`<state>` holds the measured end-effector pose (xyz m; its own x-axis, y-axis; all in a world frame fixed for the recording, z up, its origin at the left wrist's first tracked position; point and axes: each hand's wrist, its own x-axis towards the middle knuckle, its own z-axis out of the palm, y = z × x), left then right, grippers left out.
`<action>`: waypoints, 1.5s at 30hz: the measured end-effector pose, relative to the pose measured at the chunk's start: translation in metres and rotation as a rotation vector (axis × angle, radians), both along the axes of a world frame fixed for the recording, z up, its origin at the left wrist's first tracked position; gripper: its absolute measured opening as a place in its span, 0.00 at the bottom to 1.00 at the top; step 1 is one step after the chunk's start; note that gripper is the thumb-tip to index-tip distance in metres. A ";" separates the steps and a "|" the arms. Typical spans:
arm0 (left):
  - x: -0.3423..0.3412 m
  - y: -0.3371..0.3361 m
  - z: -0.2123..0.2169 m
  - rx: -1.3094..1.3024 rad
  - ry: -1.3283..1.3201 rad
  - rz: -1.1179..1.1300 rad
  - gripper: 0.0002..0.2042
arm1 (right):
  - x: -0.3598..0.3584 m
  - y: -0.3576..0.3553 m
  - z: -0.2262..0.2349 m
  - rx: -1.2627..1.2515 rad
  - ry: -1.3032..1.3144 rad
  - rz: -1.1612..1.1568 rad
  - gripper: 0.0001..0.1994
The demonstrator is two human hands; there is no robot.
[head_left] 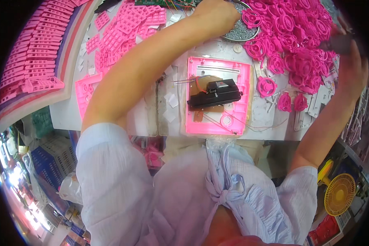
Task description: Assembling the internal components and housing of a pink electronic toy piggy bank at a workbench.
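Lying nearest, at dial centre: pink frame (245,78) with 1 black module (215,98) on top. Farther, around 2 o'clock: right hand (353,67), closed round 1 dark tool (336,44), too blurred to identify, beside heaped pink rings (294,62). Farthest, at 12 o'clock: left hand (219,16), over edge of round dish (239,40) of small metal pieces (244,32); cannot tell whether pinching any. Probably at the picking-up step; likely needed next: firm pinch, steady carry.

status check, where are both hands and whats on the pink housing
Left hand at small metal pieces; right hand gripping blurred dark tool. Black module lying across pink housing, untouched. Loose wires trailing past its right edge.
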<state>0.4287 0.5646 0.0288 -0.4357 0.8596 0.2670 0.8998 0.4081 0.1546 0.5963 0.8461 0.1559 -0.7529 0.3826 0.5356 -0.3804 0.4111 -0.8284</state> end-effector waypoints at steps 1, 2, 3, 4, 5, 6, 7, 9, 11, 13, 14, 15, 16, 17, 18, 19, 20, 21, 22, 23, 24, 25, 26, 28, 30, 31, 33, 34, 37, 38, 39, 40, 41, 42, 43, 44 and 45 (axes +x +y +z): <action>0.002 0.000 0.001 0.021 0.008 -0.023 0.09 | 0.000 -0.003 -0.002 -0.065 -0.060 0.110 0.19; 0.001 0.001 0.003 0.035 0.006 -0.032 0.12 | -0.001 -0.004 -0.004 -0.129 -0.123 0.211 0.16; 0.001 0.002 0.007 0.020 0.003 -0.021 0.12 | -0.001 -0.006 -0.003 -0.188 -0.190 0.297 0.15; 0.002 0.004 0.010 0.007 0.001 -0.012 0.13 | -0.006 0.003 -0.008 -0.248 -0.240 0.545 0.13; 0.004 0.006 0.012 -0.006 -0.001 -0.005 0.14 | -0.007 0.007 -0.010 -0.305 -0.289 0.792 0.12; 0.002 0.004 0.010 -0.021 0.038 -0.002 0.14 | -0.010 -0.034 -0.014 -0.311 -0.268 0.543 0.10; -0.001 0.006 0.006 -0.027 0.073 -0.009 0.15 | -0.015 -0.077 -0.014 -0.360 -0.170 0.490 0.11; -0.003 0.004 0.005 -0.022 0.104 0.008 0.15 | -0.020 -0.125 -0.009 -0.385 -0.091 0.415 0.17; -0.003 -0.002 0.008 0.008 0.099 0.050 0.14 | -0.017 -0.140 -0.004 -0.341 -0.124 0.364 0.21; 0.018 -0.015 0.036 0.254 0.149 -0.026 0.11 | -0.004 -0.117 -0.010 -0.394 -0.155 0.447 0.13; 0.038 -0.025 0.050 0.268 0.100 -0.056 0.10 | 0.007 -0.114 -0.011 -0.463 -0.122 0.529 0.11; 0.060 -0.043 0.063 0.272 0.052 -0.072 0.10 | 0.015 -0.114 -0.014 -0.541 -0.098 0.631 0.10; 0.084 -0.062 0.070 0.311 0.036 -0.103 0.07 | 0.025 -0.140 -0.008 -0.578 -0.040 0.720 0.11; 0.107 -0.078 0.073 0.348 0.020 -0.140 0.06 | 0.028 -0.153 -0.007 -0.556 0.010 0.784 0.12; 0.127 -0.090 0.069 0.405 -0.147 -0.117 0.03 | 0.031 -0.167 -0.006 -0.531 0.055 0.849 0.13; 0.141 -0.097 0.064 0.459 -0.315 -0.095 0.02 | 0.033 -0.173 -0.007 -0.446 0.086 0.892 0.15; 0.149 -0.103 0.060 0.475 -0.385 -0.064 0.03 | 0.032 -0.176 -0.008 -0.393 0.093 0.931 0.16; 0.154 -0.110 0.057 0.490 -0.456 -0.031 0.04 | 0.032 -0.179 -0.008 -0.340 0.103 0.966 0.17; 0.158 -0.113 0.056 0.504 -0.527 0.000 0.06 | 0.031 -0.181 -0.008 -0.318 0.092 0.994 0.17; 0.160 -0.114 0.055 0.508 -0.563 0.028 0.05 | 0.029 -0.182 -0.008 -0.296 0.081 1.021 0.18; 0.161 -0.116 0.056 0.510 -0.594 0.061 0.05 | 0.028 -0.183 -0.008 -0.283 0.077 1.036 0.18; 0.161 -0.117 0.056 0.512 -0.626 0.092 0.04 | 0.027 -0.183 -0.007 -0.270 0.072 1.049 0.19; 0.160 -0.116 0.056 0.526 -0.618 0.083 0.04 | 0.027 -0.184 -0.007 -0.265 0.070 1.043 0.19; 0.162 -0.117 0.055 0.549 -0.596 0.088 0.04 | 0.027 -0.189 -0.011 -0.278 0.064 1.035 0.19; 0.159 -0.116 0.052 0.525 -0.520 0.083 0.06 | 0.028 -0.195 -0.013 -0.295 0.055 1.013 0.18; 0.158 -0.115 0.051 0.513 -0.484 0.076 0.07 | 0.029 -0.196 -0.014 -0.300 0.052 1.004 0.18; 0.160 -0.116 0.056 0.485 -0.367 0.096 0.12 | 0.030 -0.196 -0.014 -0.311 0.049 0.985 0.17; 0.162 -0.117 0.058 0.472 -0.310 0.106 0.15 | 0.030 -0.196 -0.015 -0.323 0.048 0.962 0.17; 0.177 -0.130 0.051 0.450 -0.243 0.300 0.19 | 0.032 -0.201 -0.021 -0.344 0.037 0.838 0.17; 0.180 -0.133 0.046 0.427 -0.223 0.333 0.20 | 0.031 -0.202 -0.025 -0.320 0.027 0.810 0.17; 0.183 -0.136 0.039 0.377 -0.212 0.320 0.21 | 0.030 -0.207 -0.027 -0.324 0.018 0.800 0.17; 0.186 -0.138 0.033 0.327 -0.202 0.306 0.22 | 0.030 -0.211 -0.030 -0.329 0.008 0.788 0.17; 0.186 -0.140 0.028 0.334 -0.196 0.289 0.22 | 0.029 -0.214 -0.033 -0.333 0.000 0.776 0.17; 0.184 -0.141 0.023 0.343 -0.190 0.274 0.23 | 0.025 -0.216 -0.037 -0.326 0.012 0.797 0.17; 0.183 -0.142 0.019 0.352 -0.184 0.258 0.23 | 0.024 -0.218 -0.039 -0.326 0.015 0.806 0.17; 0.182 -0.142 0.016 0.365 -0.207 0.255 0.23 | 0.023 -0.220 -0.041 -0.325 0.019 0.815 0.17; 0.181 -0.142 0.014 0.377 -0.228 0.253 0.23 | 0.023 -0.223 -0.042 -0.332 0.015 0.816 0.17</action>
